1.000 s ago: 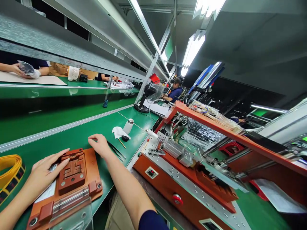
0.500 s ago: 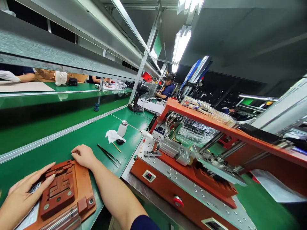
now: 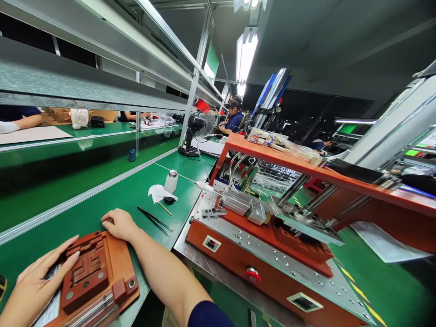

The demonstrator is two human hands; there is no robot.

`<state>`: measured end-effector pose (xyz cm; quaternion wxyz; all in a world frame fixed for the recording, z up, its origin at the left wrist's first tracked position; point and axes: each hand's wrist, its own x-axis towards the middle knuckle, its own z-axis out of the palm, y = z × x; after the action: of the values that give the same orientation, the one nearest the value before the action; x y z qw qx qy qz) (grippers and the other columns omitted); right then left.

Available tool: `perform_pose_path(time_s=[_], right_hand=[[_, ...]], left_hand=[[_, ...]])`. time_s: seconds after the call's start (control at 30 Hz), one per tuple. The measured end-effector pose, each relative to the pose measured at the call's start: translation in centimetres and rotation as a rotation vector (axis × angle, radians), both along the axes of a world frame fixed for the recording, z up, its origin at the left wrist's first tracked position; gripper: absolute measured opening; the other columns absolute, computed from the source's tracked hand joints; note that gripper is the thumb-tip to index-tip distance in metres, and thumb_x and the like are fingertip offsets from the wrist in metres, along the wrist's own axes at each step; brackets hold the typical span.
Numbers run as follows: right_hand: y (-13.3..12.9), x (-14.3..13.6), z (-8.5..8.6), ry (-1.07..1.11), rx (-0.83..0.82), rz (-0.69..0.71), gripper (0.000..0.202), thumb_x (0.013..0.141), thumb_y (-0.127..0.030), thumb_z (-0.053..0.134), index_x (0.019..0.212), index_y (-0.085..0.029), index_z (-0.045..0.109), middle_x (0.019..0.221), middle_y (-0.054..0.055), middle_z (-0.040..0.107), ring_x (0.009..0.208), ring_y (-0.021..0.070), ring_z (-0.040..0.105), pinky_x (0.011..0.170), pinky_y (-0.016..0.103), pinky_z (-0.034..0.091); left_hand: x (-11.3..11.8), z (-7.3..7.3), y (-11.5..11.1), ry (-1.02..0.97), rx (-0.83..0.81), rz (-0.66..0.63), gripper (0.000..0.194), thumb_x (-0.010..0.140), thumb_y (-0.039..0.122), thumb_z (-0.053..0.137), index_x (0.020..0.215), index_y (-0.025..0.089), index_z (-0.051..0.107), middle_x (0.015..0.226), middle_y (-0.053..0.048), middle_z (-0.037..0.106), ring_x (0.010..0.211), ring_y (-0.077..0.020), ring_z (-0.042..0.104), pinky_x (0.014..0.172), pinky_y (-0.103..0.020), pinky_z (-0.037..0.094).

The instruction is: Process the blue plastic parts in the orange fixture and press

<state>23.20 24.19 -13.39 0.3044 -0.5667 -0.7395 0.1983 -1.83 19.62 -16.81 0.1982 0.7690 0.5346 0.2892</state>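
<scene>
My left hand (image 3: 42, 282) lies along the left side of a reddish-brown fixture block (image 3: 86, 285) with cut slots. Its fingers are stretched and the thumb reaches onto the block's edge. The block sits on an orange-brown base plate (image 3: 120, 260) with a clear strip at the near side. At the plate's far corner is my right hand (image 3: 119, 224), its fingers curled; whatever they may hold is hidden. Black tweezers (image 3: 155, 221) and a thin wooden stick (image 3: 165, 208) lie beyond my right forearm. Under my left hand, a white printed sheet (image 3: 51, 311) shows partly.
A bottle with a metal cap (image 3: 170, 181) stands by a white cloth (image 3: 159, 193). An orange machine (image 3: 231, 278) with a red button (image 3: 252, 274) fills the right. A black fan (image 3: 195, 131) stands farther back. A co-worker (image 3: 235, 120) sits beyond it.
The camera view has shifted slightly, moving the background left and the fixture a little right. Both hands keep nearly the same pose on the fixture.
</scene>
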Motion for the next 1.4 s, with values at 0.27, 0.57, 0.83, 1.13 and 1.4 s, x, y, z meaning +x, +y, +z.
perform_pose_path(time_s=[0.27,0.57,0.83,1.13,1.4], right_hand=[[-0.4,0.0,0.0,0.022,-0.001,0.002,0.008,0.093,-0.019,0.069,0.099,-0.022,0.070,0.091,0.000,0.071,0.096,0.0152,0.066,0.089,0.025,0.050],[-0.4,0.0,-0.3,0.058,-0.006,0.000,0.009,0.092,-0.015,0.069,0.099,-0.021,0.070,0.092,-0.001,0.070,0.089,0.0134,0.066,0.085,0.024,0.050],[-0.5,0.1,-0.2,0.068,0.006,0.007,0.008,0.092,-0.015,0.069,0.097,-0.022,0.070,0.092,0.000,0.070,0.090,0.0144,0.066,0.085,0.025,0.051],[-0.6,0.1,-0.2,0.070,-0.006,0.002,0.008,0.093,-0.016,0.068,0.099,-0.022,0.071,0.095,0.001,0.070,0.091,0.0142,0.066,0.088,0.026,0.051],[-0.8,0.1,-0.1,0.089,-0.011,-0.004,0.010,0.093,-0.015,0.068,0.099,-0.022,0.070,0.094,0.000,0.069,0.090,0.0138,0.066,0.087,0.026,0.052]], left_hand=[[1.1,2.4,-1.1,-0.160,0.017,0.025,0.044,0.083,0.072,0.056,0.125,0.060,0.062,0.127,0.016,0.071,0.125,-0.0325,0.064,0.114,-0.062,0.045],[1.0,1.9,-1.0,-0.113,0.028,-0.009,0.056,0.086,0.066,0.052,0.133,0.038,0.064,0.134,-0.002,0.070,0.130,-0.0328,0.061,0.117,-0.054,0.041],[1.0,1.5,-0.9,-0.130,0.062,-0.029,0.056,0.087,0.067,0.054,0.133,0.036,0.065,0.134,-0.002,0.070,0.127,-0.0306,0.063,0.115,-0.048,0.043],[0.8,1.1,-0.9,-0.122,0.050,-0.039,0.058,0.089,0.066,0.055,0.137,0.035,0.062,0.138,-0.001,0.068,0.130,-0.0292,0.061,0.115,-0.044,0.043],[1.1,1.6,-1.1,-0.134,0.037,-0.033,0.059,0.088,0.069,0.053,0.135,0.035,0.064,0.136,-0.003,0.069,0.130,-0.0306,0.060,0.117,-0.048,0.040]])
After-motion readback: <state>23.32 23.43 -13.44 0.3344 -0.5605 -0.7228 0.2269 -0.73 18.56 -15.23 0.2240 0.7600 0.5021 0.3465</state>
